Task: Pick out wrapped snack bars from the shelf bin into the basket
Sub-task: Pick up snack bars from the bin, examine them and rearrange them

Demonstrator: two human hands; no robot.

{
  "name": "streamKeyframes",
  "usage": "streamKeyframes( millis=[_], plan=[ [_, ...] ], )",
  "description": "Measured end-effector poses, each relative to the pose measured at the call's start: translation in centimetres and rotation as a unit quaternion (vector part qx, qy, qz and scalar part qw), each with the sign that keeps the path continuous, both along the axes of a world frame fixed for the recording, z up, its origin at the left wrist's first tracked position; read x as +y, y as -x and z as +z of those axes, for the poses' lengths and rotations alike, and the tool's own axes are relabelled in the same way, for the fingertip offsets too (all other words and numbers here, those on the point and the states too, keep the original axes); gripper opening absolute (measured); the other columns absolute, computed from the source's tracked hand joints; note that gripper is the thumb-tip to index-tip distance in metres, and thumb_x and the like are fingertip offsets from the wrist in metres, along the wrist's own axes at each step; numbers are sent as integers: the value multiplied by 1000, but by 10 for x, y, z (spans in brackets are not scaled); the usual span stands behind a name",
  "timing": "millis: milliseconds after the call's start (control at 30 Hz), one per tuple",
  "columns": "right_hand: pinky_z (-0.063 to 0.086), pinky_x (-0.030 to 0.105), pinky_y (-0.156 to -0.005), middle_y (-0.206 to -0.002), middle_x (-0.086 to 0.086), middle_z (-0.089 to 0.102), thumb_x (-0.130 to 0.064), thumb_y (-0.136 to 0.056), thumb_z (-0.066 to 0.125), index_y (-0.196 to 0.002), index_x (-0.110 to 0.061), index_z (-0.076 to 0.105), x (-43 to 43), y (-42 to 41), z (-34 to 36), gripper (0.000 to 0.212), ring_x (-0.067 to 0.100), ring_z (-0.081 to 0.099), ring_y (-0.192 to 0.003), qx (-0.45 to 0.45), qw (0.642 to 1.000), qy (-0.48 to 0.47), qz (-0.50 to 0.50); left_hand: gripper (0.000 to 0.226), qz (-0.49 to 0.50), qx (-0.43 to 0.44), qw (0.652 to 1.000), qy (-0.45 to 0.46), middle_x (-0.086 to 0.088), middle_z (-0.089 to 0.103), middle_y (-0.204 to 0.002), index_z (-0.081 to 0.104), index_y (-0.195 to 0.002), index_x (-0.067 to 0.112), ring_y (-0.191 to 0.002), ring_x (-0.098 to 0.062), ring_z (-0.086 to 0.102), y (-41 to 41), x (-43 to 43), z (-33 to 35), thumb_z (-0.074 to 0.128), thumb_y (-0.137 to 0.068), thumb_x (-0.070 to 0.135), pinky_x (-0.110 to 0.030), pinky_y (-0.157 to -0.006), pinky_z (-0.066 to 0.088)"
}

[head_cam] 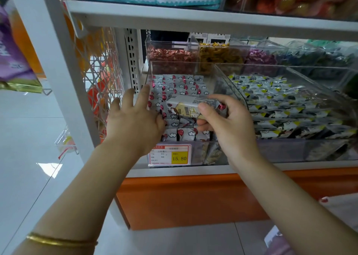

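Above shelf bin (182, 62) — snack bar (186, 105) pinched by right hand (230, 122), at its fingertips; left hand (133, 121) spread wide, just left.

Wrapped bars (186, 134), apparently rowed, in bin (182, 62)

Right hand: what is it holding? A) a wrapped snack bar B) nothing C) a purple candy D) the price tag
A: the right hand pinches a wrapped snack bar between thumb and fingers, above the clear bin of red-and-white bars.
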State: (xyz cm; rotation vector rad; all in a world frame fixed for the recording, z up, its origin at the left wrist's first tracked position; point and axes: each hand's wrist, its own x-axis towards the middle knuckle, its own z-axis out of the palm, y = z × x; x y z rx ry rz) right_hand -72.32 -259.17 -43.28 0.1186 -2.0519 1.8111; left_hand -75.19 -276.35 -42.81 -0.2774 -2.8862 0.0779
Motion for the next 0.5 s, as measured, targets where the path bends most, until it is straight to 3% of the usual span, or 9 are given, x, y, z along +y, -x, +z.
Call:
streamKeyframes(
  millis=[133, 233, 367, 500],
  plan=[
    [57, 26, -58, -91, 5, 64, -18, -86, 66, -105, -17, 50, -12, 14, 15, 25, 11, 66, -63, 39, 997, -60, -22, 55, -34, 28, 998, -53, -3, 1, -159, 58, -123, 25, -143, -30, 3, -11, -7, -7, 16, -92, 44, -52, -112, 13],
    [55, 36, -69, -94, 4, 62, -22, -84, 68, -99, -15, 52, -26, 35, 27, 23, 20, 64, -77, 49, 981, -187, -15, 63, -53, 39, 994, -92, -7, 8, -158, 58, -120, 22, -143, -31, 6, -22, -14, -11, 11, -87, 49, -53, -111, 18],
    [39, 29, -61, -91, 5, 62, -29, -80, 71, -98, -9, 60, -46, 59, 32, 29, 18, 57, -79, 29, 926, -376, 33, 60, -69, 22, 991, -113, -6, 5, -158, 55, -122, 24, -143, -30, 3, -27, -22, -14, 11, -90, 50, -53, -112, 15],
    [45, 29, -72, -111, 7, 61, -22, -84, 68, -114, -9, 55, -62, 72, 24, 35, 20, 58, -95, -31, 875, -468, 118, 44, -89, 38, 985, -141, -6, 11, -158, 54, -124, 24, -143, -28, 6, -28, -27, -13, 24, -96, 40, -53, -112, 13]
  ],
)
